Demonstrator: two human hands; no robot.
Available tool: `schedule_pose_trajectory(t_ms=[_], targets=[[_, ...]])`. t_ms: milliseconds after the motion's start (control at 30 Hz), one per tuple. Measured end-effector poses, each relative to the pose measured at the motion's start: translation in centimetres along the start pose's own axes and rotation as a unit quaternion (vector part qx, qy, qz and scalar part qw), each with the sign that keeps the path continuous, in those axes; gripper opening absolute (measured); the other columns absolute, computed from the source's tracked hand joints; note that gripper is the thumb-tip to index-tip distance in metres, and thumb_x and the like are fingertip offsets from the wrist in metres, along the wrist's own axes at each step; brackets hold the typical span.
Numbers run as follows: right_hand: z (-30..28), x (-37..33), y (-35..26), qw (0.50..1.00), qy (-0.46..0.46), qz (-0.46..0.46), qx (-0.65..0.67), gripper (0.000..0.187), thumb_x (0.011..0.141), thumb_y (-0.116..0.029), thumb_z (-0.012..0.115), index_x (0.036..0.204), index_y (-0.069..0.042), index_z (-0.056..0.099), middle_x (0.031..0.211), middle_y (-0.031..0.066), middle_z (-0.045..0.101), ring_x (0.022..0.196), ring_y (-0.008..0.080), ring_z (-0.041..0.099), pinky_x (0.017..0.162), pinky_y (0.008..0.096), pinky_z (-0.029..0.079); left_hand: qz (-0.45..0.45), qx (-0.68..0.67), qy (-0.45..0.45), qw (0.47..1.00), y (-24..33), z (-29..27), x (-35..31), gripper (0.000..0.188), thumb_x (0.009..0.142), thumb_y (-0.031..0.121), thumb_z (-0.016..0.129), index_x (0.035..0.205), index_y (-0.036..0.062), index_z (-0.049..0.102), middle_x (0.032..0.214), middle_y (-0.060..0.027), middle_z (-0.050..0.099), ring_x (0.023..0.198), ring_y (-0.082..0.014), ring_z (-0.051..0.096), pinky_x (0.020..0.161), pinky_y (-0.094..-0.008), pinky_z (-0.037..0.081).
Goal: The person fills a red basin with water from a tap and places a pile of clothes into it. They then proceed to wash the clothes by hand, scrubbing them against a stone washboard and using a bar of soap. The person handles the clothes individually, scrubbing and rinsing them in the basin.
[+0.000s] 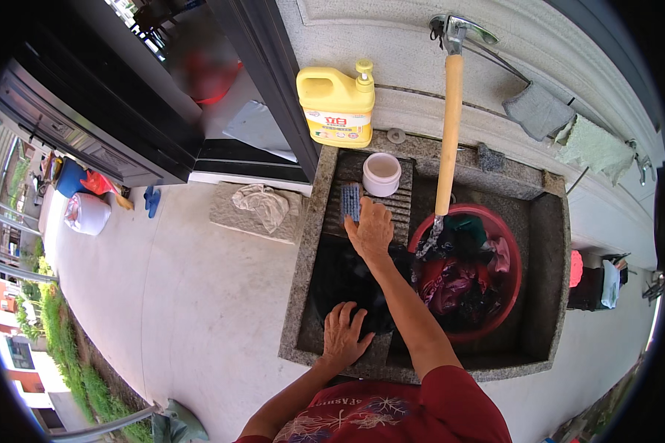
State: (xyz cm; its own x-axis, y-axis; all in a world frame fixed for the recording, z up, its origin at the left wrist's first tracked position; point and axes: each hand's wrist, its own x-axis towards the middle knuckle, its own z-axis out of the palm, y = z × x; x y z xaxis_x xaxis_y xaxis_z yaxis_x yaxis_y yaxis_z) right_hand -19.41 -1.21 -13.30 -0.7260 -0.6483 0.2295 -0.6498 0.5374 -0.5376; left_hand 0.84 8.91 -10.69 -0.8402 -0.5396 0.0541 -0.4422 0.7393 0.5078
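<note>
My left hand (344, 332) lies open, fingers spread, on a wet black garment (340, 277) draped over the washboard side of a stone sink (305, 244). My right hand (372, 229) reaches across to a blue scrubbing brush (349, 201), its thumb and fingers closed at the brush's lower right edge. The brush rests on the ribbed washboard (397, 214), beside a white round tub (382, 175). To the right, a red basin (516, 273) holds several soaked garments (458, 277), dark, green and pink. Water runs into it from a long tan hose (449, 133).
A yellow detergent jug (338, 107) with a pump stands at the sink's far left corner. Cloths (539, 111) hang along the wall below the tap (458, 31). A rag (261, 207) lies on a stone step (225, 214) left of the sink, near an open doorway.
</note>
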Motion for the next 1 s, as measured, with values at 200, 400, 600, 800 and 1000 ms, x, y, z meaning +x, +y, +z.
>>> schedule_pose_trajectory(t_ms=[200, 400, 600, 800, 1000], targets=[[5.8, 4.8, 0.3, 0.934, -0.178, 0.307, 0.033, 0.082, 0.069, -0.049, 0.074, 0.126, -0.006, 0.034, 0.117, 0.0188, 0.046, 0.110, 0.0367, 0.048, 0.085, 0.0506, 0.044, -0.060, -0.032, 0.008, 0.998, -0.4, 1.2, 0.6, 0.058, 0.062, 0.022, 0.083, 0.110, 0.0137, 0.052, 0.123, -0.0132, 0.042, 0.114, -0.0354, 0.041, 0.093, -0.0485, 0.034], [5.9, 5.0, 0.6, 0.916, -0.255, 0.298, 0.083, 0.073, 0.069, -0.042, 0.077, 0.120, -0.004, 0.041, 0.120, 0.0194, 0.047, 0.114, 0.0375, 0.047, 0.092, 0.0500, 0.040, -0.086, -0.052, 0.008, 0.995, -1.3, 1.8, 1.1, 0.058, 0.055, 0.022, 0.086, 0.101, 0.0135, 0.051, 0.120, -0.0132, 0.046, 0.113, -0.0354, 0.041, 0.093, -0.0469, 0.033], [-1.0, 0.2, -0.9, 0.965, -0.087, 0.032, 0.244, 0.053, 0.065, -0.018, 0.078, 0.101, -0.002, 0.042, 0.104, 0.0181, 0.051, 0.094, 0.0395, 0.053, 0.076, 0.0460, 0.045, -0.072, -0.029, 0.018, 0.997, -1.2, 1.3, 0.9, 0.062, 0.056, 0.021, 0.086, 0.106, 0.0151, 0.051, 0.113, -0.0131, 0.048, 0.105, -0.0336, 0.045, 0.088, -0.0452, 0.036], [-7.6, -6.0, 5.7, 0.991, 0.081, -0.085, -0.062, 0.049, 0.068, -0.022, 0.077, 0.102, -0.003, 0.046, 0.100, 0.0149, 0.054, 0.086, 0.0337, 0.058, 0.067, 0.0432, 0.046, 0.034, -0.210, -0.082, 0.974, 1.8, -2.8, 0.0, 0.062, 0.060, 0.017, 0.084, 0.113, 0.0085, 0.052, 0.095, -0.0091, 0.056, 0.090, -0.0281, 0.053, 0.077, -0.0394, 0.045], [-6.7, -13.9, 7.9, 0.995, -0.029, -0.076, -0.050, 0.050, 0.073, -0.040, 0.072, 0.110, -0.013, 0.051, 0.101, 0.0133, 0.046, 0.089, 0.0326, 0.050, 0.072, 0.0459, 0.041, -0.003, -0.110, -0.017, 0.994, 2.4, -1.4, -0.4, 0.061, 0.072, 0.024, 0.077, 0.122, 0.0054, 0.049, 0.122, -0.0157, 0.050, 0.122, -0.0333, 0.043, 0.100, -0.0455, 0.037]])
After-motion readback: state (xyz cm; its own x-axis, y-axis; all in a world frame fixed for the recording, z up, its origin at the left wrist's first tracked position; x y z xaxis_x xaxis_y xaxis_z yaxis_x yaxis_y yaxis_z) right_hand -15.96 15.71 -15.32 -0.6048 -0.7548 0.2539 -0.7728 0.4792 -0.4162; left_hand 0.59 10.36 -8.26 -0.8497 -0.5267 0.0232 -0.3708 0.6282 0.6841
